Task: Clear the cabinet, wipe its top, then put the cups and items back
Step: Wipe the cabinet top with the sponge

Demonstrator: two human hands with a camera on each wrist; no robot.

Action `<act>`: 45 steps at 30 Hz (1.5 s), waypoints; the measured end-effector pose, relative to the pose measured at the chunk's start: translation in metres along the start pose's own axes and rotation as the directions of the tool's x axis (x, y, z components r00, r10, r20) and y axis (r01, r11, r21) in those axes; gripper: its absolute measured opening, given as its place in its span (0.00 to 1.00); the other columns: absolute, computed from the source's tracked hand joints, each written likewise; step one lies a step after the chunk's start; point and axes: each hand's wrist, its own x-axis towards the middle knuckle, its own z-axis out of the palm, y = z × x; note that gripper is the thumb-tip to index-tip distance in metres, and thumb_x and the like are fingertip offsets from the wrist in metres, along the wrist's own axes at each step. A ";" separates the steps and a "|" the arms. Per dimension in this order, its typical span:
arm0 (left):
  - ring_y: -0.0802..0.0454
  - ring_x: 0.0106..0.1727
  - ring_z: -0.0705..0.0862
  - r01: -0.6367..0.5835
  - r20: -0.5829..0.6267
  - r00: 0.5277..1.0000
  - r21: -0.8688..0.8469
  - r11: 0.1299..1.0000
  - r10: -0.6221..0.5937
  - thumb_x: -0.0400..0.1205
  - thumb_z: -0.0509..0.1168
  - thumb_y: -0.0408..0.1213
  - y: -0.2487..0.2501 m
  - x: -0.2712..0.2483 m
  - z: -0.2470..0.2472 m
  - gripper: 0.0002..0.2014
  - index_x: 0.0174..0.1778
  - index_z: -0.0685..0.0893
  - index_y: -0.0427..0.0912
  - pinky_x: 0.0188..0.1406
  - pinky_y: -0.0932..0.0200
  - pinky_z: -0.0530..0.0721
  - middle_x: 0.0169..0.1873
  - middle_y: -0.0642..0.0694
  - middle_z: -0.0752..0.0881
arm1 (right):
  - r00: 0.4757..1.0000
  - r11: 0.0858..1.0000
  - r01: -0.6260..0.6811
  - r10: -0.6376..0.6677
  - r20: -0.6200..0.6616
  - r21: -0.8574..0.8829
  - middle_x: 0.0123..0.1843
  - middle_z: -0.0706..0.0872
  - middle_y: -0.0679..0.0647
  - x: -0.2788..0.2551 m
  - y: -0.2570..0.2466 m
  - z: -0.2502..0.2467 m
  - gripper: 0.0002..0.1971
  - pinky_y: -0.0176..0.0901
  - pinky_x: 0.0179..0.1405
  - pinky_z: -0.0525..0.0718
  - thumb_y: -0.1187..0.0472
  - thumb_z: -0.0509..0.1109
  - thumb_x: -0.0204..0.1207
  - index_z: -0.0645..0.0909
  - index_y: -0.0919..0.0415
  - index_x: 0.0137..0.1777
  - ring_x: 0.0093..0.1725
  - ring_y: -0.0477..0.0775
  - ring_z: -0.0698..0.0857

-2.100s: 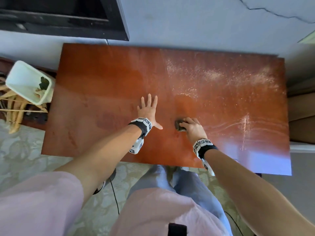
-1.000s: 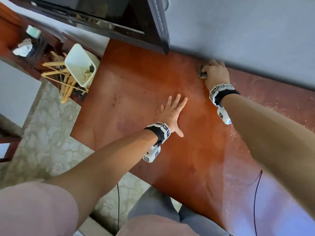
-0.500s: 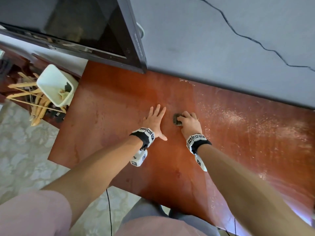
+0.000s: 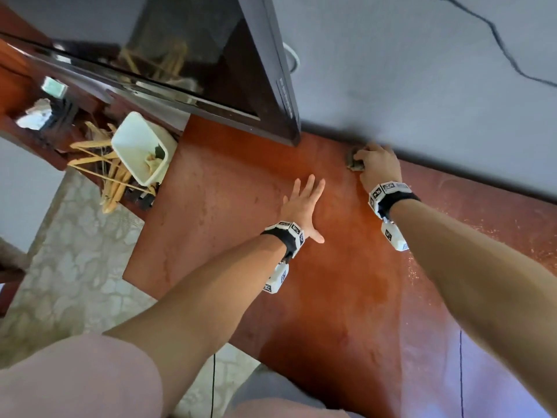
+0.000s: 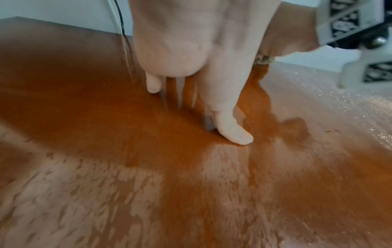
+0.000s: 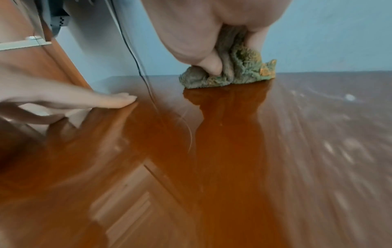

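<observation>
The reddish-brown cabinet top (image 4: 235,224) is bare and glossy, with pale dust streaks on its right part (image 4: 512,236). My right hand (image 4: 376,164) grips a crumpled grey-green cloth (image 4: 351,159) (image 6: 237,72) and presses it on the top at the back edge, against the wall. My left hand (image 4: 304,203) lies flat on the wood, fingers straight and spread (image 5: 231,127), a little left of and nearer than the cloth. No cups are in view.
A black TV (image 4: 211,64) overhangs the cabinet's back left corner. A white bin (image 4: 141,149) and wooden hangers (image 4: 105,176) sit left of the cabinet. The grey wall (image 4: 422,86) runs along the back edge. A thin black cable (image 4: 460,372) hangs at lower right.
My right hand has slid the cloth from beside the left hand away to the back edge by the wall. The left hand has stayed flat on the wood.
</observation>
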 end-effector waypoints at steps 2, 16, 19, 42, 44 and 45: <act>0.40 0.90 0.36 -0.005 -0.003 1.000 -0.009 1.000 0.005 0.57 0.90 0.55 -0.002 0.001 0.001 0.78 0.90 0.36 0.59 0.84 0.23 0.55 0.90 0.53 0.35 | 1.000 0.999 0.021 -0.021 -0.013 0.043 0.58 0.84 0.62 0.021 -0.006 -0.009 0.12 0.60 0.51 0.84 0.73 0.71 0.76 0.90 0.61 0.54 0.60 0.73 0.79; 0.43 0.90 0.35 -0.002 0.002 1.000 -0.035 0.999 0.002 0.57 0.89 0.55 -0.005 0.001 0.000 0.77 0.89 0.36 0.61 0.85 0.26 0.52 0.89 0.55 0.34 | 0.998 0.999 0.039 -0.041 -0.051 -0.031 0.62 0.82 0.65 0.007 -0.015 0.012 0.16 0.64 0.50 0.84 0.74 0.64 0.78 0.88 0.67 0.60 0.63 0.75 0.77; 0.43 0.90 0.35 0.000 0.014 1.000 -0.029 1.000 0.000 0.57 0.89 0.55 -0.004 0.000 -0.001 0.77 0.89 0.36 0.60 0.85 0.26 0.53 0.89 0.55 0.34 | 0.995 0.994 0.094 -0.095 -0.013 -0.058 0.62 0.82 0.64 -0.039 -0.019 0.023 0.14 0.66 0.48 0.86 0.73 0.67 0.76 0.87 0.67 0.58 0.64 0.74 0.78; 0.37 0.91 0.45 -0.232 -0.064 0.968 0.160 0.960 0.245 0.80 0.78 0.37 0.030 -0.107 0.080 0.55 0.91 0.44 0.53 0.86 0.33 0.60 0.91 0.51 0.41 | 0.981 0.999 -0.046 0.050 0.186 -0.025 0.67 0.79 0.56 -0.373 -0.055 0.111 0.21 0.60 0.41 0.89 0.74 0.70 0.74 0.86 0.56 0.64 0.67 0.70 0.75; 0.37 0.91 0.45 -0.261 -0.029 0.963 0.146 0.954 0.267 0.79 0.79 0.38 0.031 -0.134 0.103 0.56 0.91 0.43 0.53 0.86 0.33 0.60 0.91 0.51 0.41 | 0.979 0.998 -0.056 0.059 0.194 -0.023 0.66 0.80 0.56 -0.399 -0.057 0.113 0.20 0.61 0.43 0.88 0.74 0.71 0.74 0.87 0.56 0.63 0.65 0.70 0.76; 0.37 0.91 0.45 -0.276 -0.007 0.960 0.141 0.951 0.280 0.78 0.80 0.39 0.031 -0.146 0.114 0.57 0.91 0.43 0.53 0.86 0.32 0.60 0.91 0.51 0.41 | 0.980 0.998 -0.066 0.069 0.189 -0.022 0.65 0.81 0.57 -0.411 -0.057 0.115 0.19 0.61 0.45 0.88 0.74 0.71 0.74 0.88 0.56 0.62 0.64 0.70 0.78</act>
